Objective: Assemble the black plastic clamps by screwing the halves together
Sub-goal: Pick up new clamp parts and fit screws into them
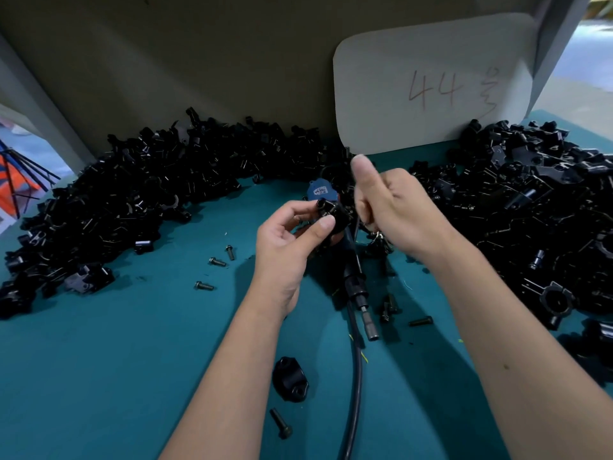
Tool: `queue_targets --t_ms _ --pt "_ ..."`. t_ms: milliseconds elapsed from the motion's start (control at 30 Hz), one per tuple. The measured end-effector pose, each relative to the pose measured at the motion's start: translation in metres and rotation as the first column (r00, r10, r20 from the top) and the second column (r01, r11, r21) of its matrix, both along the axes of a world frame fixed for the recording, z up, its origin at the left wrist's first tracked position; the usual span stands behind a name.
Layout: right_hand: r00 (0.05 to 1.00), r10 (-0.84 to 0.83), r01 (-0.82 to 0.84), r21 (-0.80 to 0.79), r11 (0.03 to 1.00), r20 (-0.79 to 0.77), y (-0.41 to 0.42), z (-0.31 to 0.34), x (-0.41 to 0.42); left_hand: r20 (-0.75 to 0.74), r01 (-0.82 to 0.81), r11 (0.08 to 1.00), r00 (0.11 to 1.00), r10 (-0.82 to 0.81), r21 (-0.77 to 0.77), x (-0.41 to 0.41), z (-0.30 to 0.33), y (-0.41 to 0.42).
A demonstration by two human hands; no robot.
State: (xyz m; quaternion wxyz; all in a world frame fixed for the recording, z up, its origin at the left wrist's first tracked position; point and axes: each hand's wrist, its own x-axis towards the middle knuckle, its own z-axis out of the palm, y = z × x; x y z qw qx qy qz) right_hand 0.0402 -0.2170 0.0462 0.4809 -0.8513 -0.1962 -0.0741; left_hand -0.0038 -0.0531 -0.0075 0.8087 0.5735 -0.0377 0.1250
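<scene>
A smooth teal mat covers the counter, and glossy black moulded clamp parts lie heaped in two ragged banks: the left heap curving along the back, the right heap running down the right edge. Between them the left hand pinches a blocky black clamp between thumb and curled fingers, held above the mat near the middle. The right hand sits just beside it, thumb raised, its fingers curled around something thin and dark that I cannot make out. Under both hands a power screwdriver lies on the mat, with a blue cap bearing a small label too blurred to read, a dark ribbed body, a metal tip and a rubbery black cable trailing to the near edge. Loose threaded screws lie scattered left of the hands, another screw near the front, beside a rounded clamp half with two holes. The near-left stretch of mat is open. A white card with rounded corners leans on the back panel, handwritten "44" plus a mark I cannot read.
</scene>
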Motion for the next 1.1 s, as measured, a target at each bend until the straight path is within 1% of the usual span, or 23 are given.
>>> queue_targets --t_ms 33,67,133,167,233,267,367,400,433,467,500,533,567,600,633,667,767,900,1000,1100 --pt "1.000 -0.023 0.022 -0.059 0.998 -0.007 -0.007 0.000 0.003 -0.030 0.004 0.998 1.000 -0.006 -0.065 -0.001 0.002 0.000" --pt "0.999 -0.038 0.037 -0.164 0.986 -0.006 -0.013 -0.002 0.005 -0.062 0.005 0.990 0.998 -0.014 -0.141 -0.001 0.004 0.000" --pt "1.000 -0.009 -0.002 -0.410 0.912 -0.023 -0.025 -0.005 0.010 -0.112 -0.004 0.960 0.993 -0.029 -0.282 0.000 0.007 0.003" --pt "0.998 0.023 -0.050 -0.488 0.872 -0.062 -0.028 -0.007 0.011 -0.130 -0.013 0.945 0.991 -0.031 -0.327 0.000 0.007 0.005" --pt "0.984 0.076 -0.155 -0.566 0.810 -0.161 -0.028 -0.012 0.011 -0.166 -0.035 0.926 0.986 -0.030 -0.376 0.002 0.007 0.008" --pt "0.978 0.090 -0.183 -0.582 0.792 -0.186 -0.027 -0.015 0.012 -0.186 -0.041 0.919 0.982 -0.035 -0.391 0.002 0.007 0.009" --pt "0.982 0.083 -0.168 -0.587 0.792 -0.169 -0.024 -0.018 0.012 -0.228 -0.039 0.907 0.971 -0.064 -0.420 0.000 0.008 0.010" --pt "0.988 0.071 -0.136 -0.568 0.811 -0.136 -0.025 -0.017 0.012 -0.236 -0.036 0.903 0.969 -0.074 -0.428 0.000 0.008 0.011" --pt "0.994 0.049 -0.092 -0.516 0.852 -0.097 -0.025 -0.015 0.013 -0.242 -0.032 0.899 0.967 -0.083 -0.436 -0.001 0.008 0.011" --pt "0.998 0.019 -0.045 -0.414 0.909 -0.067 -0.025 -0.014 0.013 -0.241 -0.024 0.896 0.966 -0.093 -0.442 -0.001 0.009 0.010" --pt "0.998 -0.005 -0.010 -0.249 0.968 -0.059 -0.024 -0.013 0.012 -0.238 -0.022 0.896 0.967 -0.094 -0.443 -0.001 0.009 0.010" --pt "0.997 -0.008 0.005 -0.037 0.999 -0.071 -0.021 -0.011 0.011 -0.236 -0.027 0.899 0.968 -0.086 -0.437 -0.001 0.009 0.009" --pt "0.996 0.006 0.010 0.170 0.985 -0.094 -0.017 -0.009 0.010 -0.231 -0.029 0.904 0.970 -0.078 -0.427 -0.002 0.009 0.009" --pt "0.993 0.030 0.009 0.331 0.944 -0.112 -0.012 -0.009 0.008 -0.227 -0.029 0.909 0.971 -0.073 -0.415 -0.002 0.009 0.008" --pt "0.992 0.051 0.005 0.429 0.903 -0.118 -0.007 -0.009 0.007 -0.222 -0.026 0.913 0.973 -0.071 -0.407 -0.002 0.009 0.008" --pt "0.992 0.060 -0.001 0.467 0.884 -0.112 -0.002 -0.010 0.005 -0.217 -0.022 0.915 0.974 -0.072 -0.403 -0.002 0.009 0.008" --pt "0.998 0.032 -0.008 0.443 0.896 -0.046 0.008 -0.014 0.003 -0.205 0.006 0.925 0.975 -0.090 -0.380 -0.003 0.009 0.009" --pt "1.000 -0.008 -0.001 0.462 0.887 0.019 0.015 -0.016 0.001 -0.198 0.062 0.949 0.972 -0.128 -0.310 -0.004 0.010 0.008" --pt "0.999 -0.006 -0.015 0.393 0.919 0.051 0.019 -0.018 -0.001 -0.195 0.079 0.951 0.970 -0.142 -0.299 -0.005 0.009 0.008" --pt "1.000 0.007 -0.013 0.329 0.944 0.019 0.018 -0.020 0.000 -0.194 0.087 0.946 0.969 -0.154 -0.312 -0.005 0.010 0.010"
